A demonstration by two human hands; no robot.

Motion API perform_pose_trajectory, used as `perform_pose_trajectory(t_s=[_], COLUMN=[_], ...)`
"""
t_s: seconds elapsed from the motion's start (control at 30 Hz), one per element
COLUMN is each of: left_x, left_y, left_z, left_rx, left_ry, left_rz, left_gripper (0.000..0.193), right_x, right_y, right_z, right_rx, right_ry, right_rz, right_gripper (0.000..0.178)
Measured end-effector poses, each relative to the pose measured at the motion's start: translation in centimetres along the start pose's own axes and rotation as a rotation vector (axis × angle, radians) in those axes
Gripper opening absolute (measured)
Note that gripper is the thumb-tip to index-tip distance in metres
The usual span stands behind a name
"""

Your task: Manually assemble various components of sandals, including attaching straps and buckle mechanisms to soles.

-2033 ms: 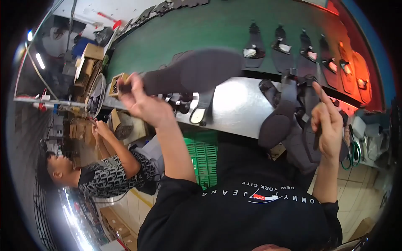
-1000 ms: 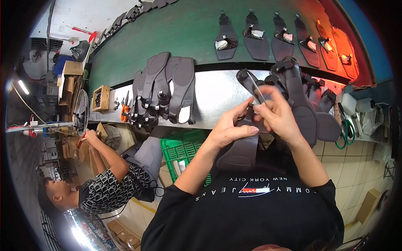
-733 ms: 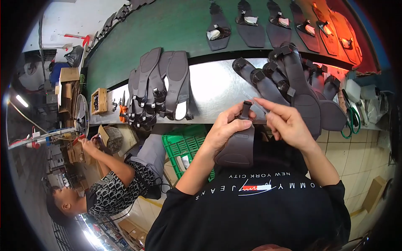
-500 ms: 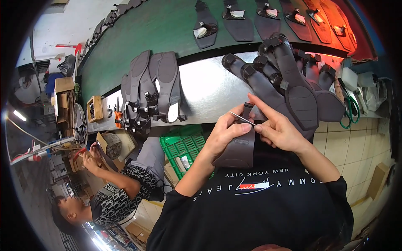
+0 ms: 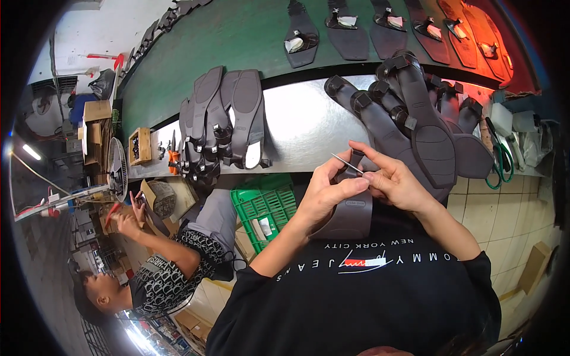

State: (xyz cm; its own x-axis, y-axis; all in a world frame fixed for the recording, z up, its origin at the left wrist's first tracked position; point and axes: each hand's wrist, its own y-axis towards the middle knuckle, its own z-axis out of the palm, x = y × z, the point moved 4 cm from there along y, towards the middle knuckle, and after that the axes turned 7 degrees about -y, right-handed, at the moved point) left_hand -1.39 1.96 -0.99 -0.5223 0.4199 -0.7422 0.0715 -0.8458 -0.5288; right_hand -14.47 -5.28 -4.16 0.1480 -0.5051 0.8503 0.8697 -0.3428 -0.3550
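In front of my chest is a dark brown sandal sole with a strap end standing up at its far side. My left hand is closed around the sole, thumb stretched across toward the strap. My right hand pinches a thin pointed metal tool between thumb and fingers, its forefinger extended past the strap. The tool slants up and left across the strap, close to my left fingertips. Fingers partly hide where tool and strap meet.
Dark sandals pile at the bench's left, more at its right, beside green-handled scissors. Sandals line the green table. Below the bench sits a green crate. At left, a co-worker handles a dark strip.
The sandal, my hands and the bench sit slightly farther right in view. The metal tool slants a bit more steeply. A co-worker's hands have shifted apart, with a red object in one.
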Motion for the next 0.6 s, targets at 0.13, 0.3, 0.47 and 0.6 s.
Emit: perform_pose_trajectory(t_s=[0.13,0.3,0.47,0.6], left_x=[0.1,0.1,0.2,-1.9], left_y=[-0.5,-0.3,0.2,-0.8], left_z=[0.0,-0.1,-0.4,-2.4], left_rx=[-0.027,0.025,0.048,-0.087], left_ry=[-0.031,0.016,-0.019,-0.119], left_rz=[0.018,0.038,0.027,0.202], left_gripper=[0.061,0.055,0.06,0.07], right_x=[-0.8,-0.6,0.2,2.9], right_y=[0.6,0.7,1.4,1.8], right_z=[0.2,-0.1,-1.3,0.0], right_rx=[-0.048,-0.074,-0.083,-0.063], right_ry=[-0.053,-0.004,-0.177,0.006], right_rz=[-0.089,-0.099,-0.158,-0.122], right_gripper=[0.049,0.044,0.043,0.046])
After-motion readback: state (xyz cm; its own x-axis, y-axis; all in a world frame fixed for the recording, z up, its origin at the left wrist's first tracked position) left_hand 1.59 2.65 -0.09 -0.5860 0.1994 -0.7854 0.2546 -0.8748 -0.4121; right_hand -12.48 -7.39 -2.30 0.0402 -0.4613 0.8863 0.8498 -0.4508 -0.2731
